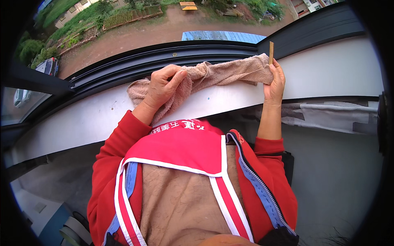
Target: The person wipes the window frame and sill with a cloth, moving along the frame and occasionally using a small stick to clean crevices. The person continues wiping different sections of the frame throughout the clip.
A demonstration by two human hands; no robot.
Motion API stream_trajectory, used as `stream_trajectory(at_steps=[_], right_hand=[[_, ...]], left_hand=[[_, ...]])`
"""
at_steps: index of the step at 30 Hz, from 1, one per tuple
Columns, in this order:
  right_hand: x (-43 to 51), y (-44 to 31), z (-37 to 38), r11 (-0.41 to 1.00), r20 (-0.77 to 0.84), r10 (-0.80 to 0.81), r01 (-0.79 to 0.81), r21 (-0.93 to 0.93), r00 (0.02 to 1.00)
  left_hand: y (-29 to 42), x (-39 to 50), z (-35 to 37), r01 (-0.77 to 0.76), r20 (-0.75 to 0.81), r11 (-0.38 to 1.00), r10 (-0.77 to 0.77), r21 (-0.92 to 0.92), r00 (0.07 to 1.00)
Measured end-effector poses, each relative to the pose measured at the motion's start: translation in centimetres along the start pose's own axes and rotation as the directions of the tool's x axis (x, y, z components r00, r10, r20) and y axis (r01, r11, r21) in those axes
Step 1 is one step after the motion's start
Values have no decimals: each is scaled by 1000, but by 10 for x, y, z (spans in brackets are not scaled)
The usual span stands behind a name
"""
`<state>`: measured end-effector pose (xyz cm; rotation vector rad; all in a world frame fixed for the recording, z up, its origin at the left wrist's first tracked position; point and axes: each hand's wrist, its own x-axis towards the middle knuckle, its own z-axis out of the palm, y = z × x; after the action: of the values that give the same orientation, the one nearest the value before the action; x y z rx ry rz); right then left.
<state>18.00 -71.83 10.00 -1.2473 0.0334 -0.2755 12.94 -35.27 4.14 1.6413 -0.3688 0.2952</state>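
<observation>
A pinkish-beige terry cloth (227,72) stretches between both hands, along the inner edge of the dark window track (154,57). My left hand (167,83) grips its bunched part, and a loose end hangs towards the red apron. At the cloth's other end, my right hand (275,80) holds a thin flat wooden strip (271,53) upright between thumb and fingers, with the cloth's end against the palm side. Part of the cloth lies over the white windowsill (123,104). Another light brown edge shows just under the cloth near the right hand.
Dark window frame posts (37,80) stand at the left and right of the open window. Below the sill at right hangs a grey patterned curtain (332,115). Outside lie a blue corrugated roof (223,36), a dirt yard and parked cars.
</observation>
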Motion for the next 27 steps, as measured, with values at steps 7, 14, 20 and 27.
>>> stream_trajectory(at_steps=[7,14,20,27], right_hand=[[51,2,20,941,115,33,8,-338,993],[57,28,36,494,303,-349,448,-745,887],[73,-2,55,959,169,-193,222,-178,967],[63,-48,37,698,291,-406,500,-513,866]], left_hand=[[3,2,-1,-21,2,1000,21,1,1000],[4,3,1,58,42,998,-60,38,997],[2,3,2,47,65,996,-52,72,997],[2,2,3,98,82,992,-104,81,991]])
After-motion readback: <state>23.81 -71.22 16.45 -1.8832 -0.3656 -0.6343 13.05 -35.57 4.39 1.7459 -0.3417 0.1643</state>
